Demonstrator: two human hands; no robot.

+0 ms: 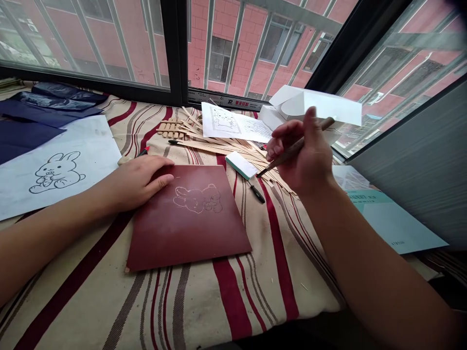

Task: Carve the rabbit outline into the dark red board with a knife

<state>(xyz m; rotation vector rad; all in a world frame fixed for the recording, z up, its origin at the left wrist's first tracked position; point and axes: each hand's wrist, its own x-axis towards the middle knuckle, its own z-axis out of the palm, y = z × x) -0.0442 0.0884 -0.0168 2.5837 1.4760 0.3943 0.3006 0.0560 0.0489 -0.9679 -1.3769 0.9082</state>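
A reddish-brown board (156,238) lies tilted on the striped cloth, with a rabbit outline cut in pale lines on its surface. My left hand (136,182) rests on the board's upper left corner, fingers stretched along its far edge and thumb apart on top. Raised over the cloth to the right of the board, my right hand (308,155) is closed around a wooden-handled carving tool (292,151). The tool's dark tip points down and left, near a green-and-white block (241,165) and a short black-handled tool (257,193).
Thin wooden strips (233,146) lie behind the board, partly under a printed sheet (222,121). A rabbit drawing on paper (95,141) lies at left beside dark blue sheets (25,136). A white box (328,104) and a pale green book (397,228) stand right, near the window.
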